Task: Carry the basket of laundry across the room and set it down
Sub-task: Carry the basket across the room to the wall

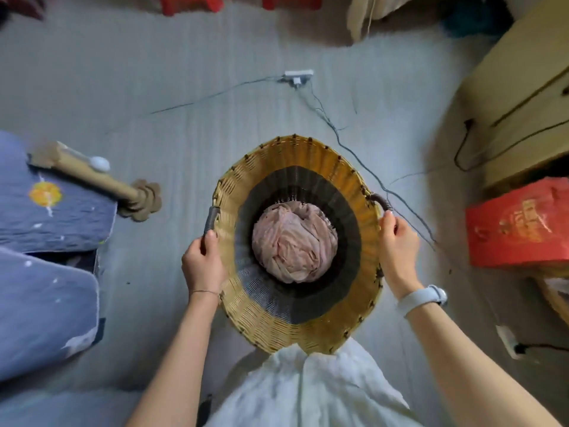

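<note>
The left hand (pixel 201 261) grips the basket's (pixel 348 180) left handle (pixel 211 220); the right hand (pixel 398 241) grips its right handle (pixel 381 202). Pink laundry (pixel 294 245) lies inside, above the floor (pixel 154 87). The red box's (pixel 517 223) gold lettering is blurred, unreadable.

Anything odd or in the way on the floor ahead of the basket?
Yes: thin dark cables trail loosely across the floor from a white power strip, passing by the basket. Walking forward, they look like a trip hazard.

Bare floor (pixel 184 97) lies open ahead of the basket (pixel 295 322). A power strip (pixel 298 76) and loose cables (pixel 335 127) cross it ahead-right. Blue bedding (pixel 46 272) crowds the left; a red box (pixel 520 223) and cardboard boxes (pixel 523 97) crowd the right.
</note>
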Motion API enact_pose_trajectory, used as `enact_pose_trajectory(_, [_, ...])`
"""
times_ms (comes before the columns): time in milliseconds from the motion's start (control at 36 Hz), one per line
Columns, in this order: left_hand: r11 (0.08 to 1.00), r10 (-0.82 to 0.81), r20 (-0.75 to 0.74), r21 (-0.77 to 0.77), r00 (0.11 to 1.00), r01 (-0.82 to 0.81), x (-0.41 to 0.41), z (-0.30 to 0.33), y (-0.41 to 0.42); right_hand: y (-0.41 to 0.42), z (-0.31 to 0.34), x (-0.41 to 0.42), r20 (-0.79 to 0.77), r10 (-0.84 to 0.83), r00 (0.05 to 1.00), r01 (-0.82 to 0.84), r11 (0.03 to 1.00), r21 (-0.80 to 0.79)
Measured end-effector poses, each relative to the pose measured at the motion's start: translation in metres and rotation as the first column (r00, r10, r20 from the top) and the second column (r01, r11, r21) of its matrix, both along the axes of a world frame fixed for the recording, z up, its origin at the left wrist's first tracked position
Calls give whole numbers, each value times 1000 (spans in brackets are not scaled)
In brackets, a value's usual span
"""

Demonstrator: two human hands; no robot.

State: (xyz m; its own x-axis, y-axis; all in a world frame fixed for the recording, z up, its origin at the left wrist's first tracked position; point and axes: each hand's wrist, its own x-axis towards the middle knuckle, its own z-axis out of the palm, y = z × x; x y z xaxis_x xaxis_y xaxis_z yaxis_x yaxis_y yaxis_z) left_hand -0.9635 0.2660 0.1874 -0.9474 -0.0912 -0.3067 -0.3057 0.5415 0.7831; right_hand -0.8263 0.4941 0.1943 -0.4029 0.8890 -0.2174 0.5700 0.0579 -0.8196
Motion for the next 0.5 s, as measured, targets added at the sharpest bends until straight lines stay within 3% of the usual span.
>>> enact_pose_trajectory(167, [972, 203, 47, 111, 978, -207, -64, -4, -2, 18, -3, -107, -13, 126, 992, -125, 990, 71])
enact_pose_trajectory(500, [883, 394, 114, 226, 912, -411, -262, -9, -9, 31, -4, -350, -24, 280, 960, -275, 954, 120])
